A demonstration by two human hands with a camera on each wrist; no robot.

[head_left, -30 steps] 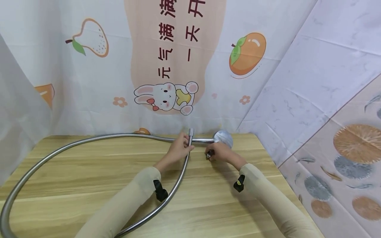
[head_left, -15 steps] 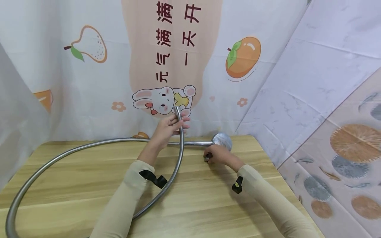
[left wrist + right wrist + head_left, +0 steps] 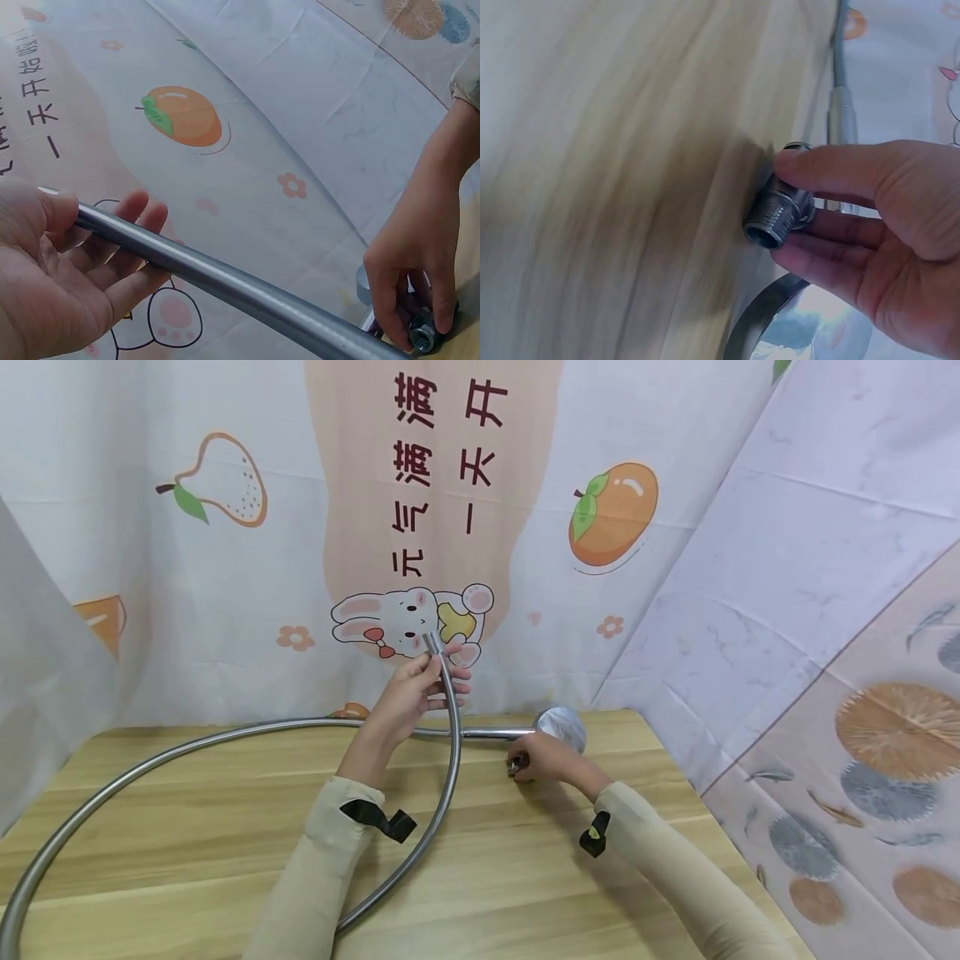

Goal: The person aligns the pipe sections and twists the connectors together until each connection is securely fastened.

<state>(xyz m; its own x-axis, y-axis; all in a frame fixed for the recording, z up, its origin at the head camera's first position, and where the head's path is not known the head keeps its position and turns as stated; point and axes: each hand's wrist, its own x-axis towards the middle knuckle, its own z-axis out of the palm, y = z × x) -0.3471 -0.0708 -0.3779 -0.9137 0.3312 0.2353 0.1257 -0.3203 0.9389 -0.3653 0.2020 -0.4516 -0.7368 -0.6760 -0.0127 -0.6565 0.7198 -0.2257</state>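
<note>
A long silver shower hose [image 3: 453,735] loops over the table. My left hand [image 3: 401,697] holds it just below its metal end nut [image 3: 432,643], raised above the back edge. In the left wrist view the thumb pinches the hose [image 3: 225,281] against the index finger, while the other fingers extend beneath it. My right hand [image 3: 551,758] pinches a small dark metal pipe fitting [image 3: 772,214] between thumb and fingers, low over the table. One threaded, hollow end of the fitting faces out in the right wrist view; the rest is partly behind the fingers.
A chrome shower head [image 3: 562,728] lies at the back right, behind my right hand, its handle [image 3: 498,732] pointing left to the hose's other end. The wooden table [image 3: 517,877] backs onto a printed curtain [image 3: 277,568]. A patterned cloth [image 3: 810,777] hangs on the right.
My left hand has lifted the hose's nut end up and leftward, away from the right hand. The right hand stays near the shower head with the pipe fitting. The head view has tilted slightly.
</note>
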